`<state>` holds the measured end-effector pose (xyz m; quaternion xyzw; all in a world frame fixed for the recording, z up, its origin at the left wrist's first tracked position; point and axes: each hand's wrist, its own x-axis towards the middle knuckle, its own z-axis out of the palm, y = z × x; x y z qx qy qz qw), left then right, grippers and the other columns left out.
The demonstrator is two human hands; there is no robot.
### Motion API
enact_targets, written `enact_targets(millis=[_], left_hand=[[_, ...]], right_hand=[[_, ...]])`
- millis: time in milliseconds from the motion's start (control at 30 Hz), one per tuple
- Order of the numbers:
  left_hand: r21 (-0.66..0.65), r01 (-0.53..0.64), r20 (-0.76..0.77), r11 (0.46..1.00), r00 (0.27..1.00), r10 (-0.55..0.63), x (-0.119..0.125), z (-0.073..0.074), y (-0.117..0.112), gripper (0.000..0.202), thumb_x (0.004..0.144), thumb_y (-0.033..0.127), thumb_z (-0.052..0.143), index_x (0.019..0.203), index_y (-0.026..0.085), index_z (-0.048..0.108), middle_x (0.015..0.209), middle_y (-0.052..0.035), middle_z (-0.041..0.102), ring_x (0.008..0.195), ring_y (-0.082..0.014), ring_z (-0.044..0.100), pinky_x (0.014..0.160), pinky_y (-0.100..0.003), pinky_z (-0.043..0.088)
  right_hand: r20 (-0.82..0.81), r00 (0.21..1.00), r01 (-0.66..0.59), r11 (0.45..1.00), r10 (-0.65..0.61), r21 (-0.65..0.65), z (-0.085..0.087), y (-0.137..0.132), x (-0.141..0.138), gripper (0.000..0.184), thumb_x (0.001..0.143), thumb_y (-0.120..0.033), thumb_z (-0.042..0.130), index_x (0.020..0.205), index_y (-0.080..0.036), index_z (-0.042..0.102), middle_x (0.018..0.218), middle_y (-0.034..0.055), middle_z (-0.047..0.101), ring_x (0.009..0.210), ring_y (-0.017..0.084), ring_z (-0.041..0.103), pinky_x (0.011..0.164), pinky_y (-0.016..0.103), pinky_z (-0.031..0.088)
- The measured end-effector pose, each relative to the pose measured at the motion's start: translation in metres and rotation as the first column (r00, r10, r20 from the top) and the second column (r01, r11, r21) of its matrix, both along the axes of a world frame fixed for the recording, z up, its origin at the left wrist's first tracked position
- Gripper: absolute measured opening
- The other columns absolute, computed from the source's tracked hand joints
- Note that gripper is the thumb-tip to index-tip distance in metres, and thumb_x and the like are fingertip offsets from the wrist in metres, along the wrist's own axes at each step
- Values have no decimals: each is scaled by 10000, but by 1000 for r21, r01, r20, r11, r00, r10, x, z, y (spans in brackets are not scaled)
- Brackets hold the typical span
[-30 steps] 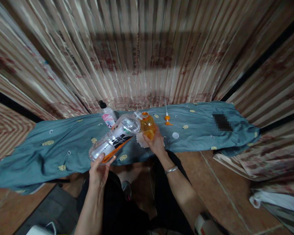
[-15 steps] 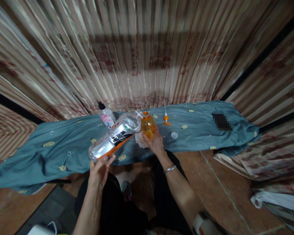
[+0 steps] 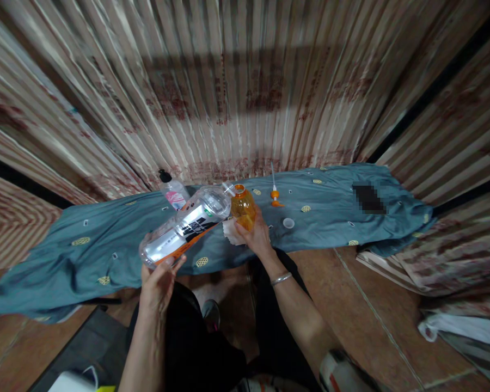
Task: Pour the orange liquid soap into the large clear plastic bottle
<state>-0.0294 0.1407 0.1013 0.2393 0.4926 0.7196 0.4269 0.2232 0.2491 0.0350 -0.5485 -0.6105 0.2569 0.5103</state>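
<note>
I'd judge this partway: the orange pump dispenser (image 3: 274,196) and white round cap (image 3: 288,223) lie off on the teal cloth (image 3: 330,220), and the clear labelled bottle (image 3: 191,226) tilts, mouth right beside the open neck of the amber bottle (image 3: 243,207). Whether liquid runs, I can't tell; the pump isn't fitted. Both my 2 hands are full: left hand (image 3: 159,283) cradling the clear base from below, right hand (image 3: 256,233) wrapping the amber bottle near upright.
</note>
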Motion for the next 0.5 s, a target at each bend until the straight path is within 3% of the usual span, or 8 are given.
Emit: enact_targets(millis=[200, 333, 500], left_hand=[[-48, -8, 9, 999, 1000, 8, 2, 9, 1, 868, 435, 334, 1096, 1241, 348, 775, 1395, -66, 777, 1154, -331, 761, 965, -557, 685], [-40, -13, 14, 999, 1000, 14, 6, 13, 2, 754, 476, 423, 1062, 1164, 308, 775, 1357, -81, 780, 1218, -356, 744, 982, -552, 683], [-38, -21, 3, 999, 1000, 21, 8, 19, 5, 682, 511, 423, 1007, 1137, 290, 772, 1337, -101, 785, 1251, -386, 740, 928, -532, 698]], right_hand=[[11, 1000, 1, 1000, -1, 12, -2, 0, 2, 824, 914, -388, 834, 1642, -195, 502, 1504, 184, 759, 1427, 381, 739, 1219, 558, 605], [22, 1000, 3, 1000, -3, 2, -4, 1, 2, 880, 920, -401, 835, 1677, -169, 451, 1526, 204, 742, 1436, 383, 737, 1222, 552, 605], [23, 1000, -2, 1000, 1, 6, -6, 2, 2, 885, 922, -406, 841, 1678, -168, 449, 1521, 205, 748, 1431, 377, 743, 1212, 536, 614]])
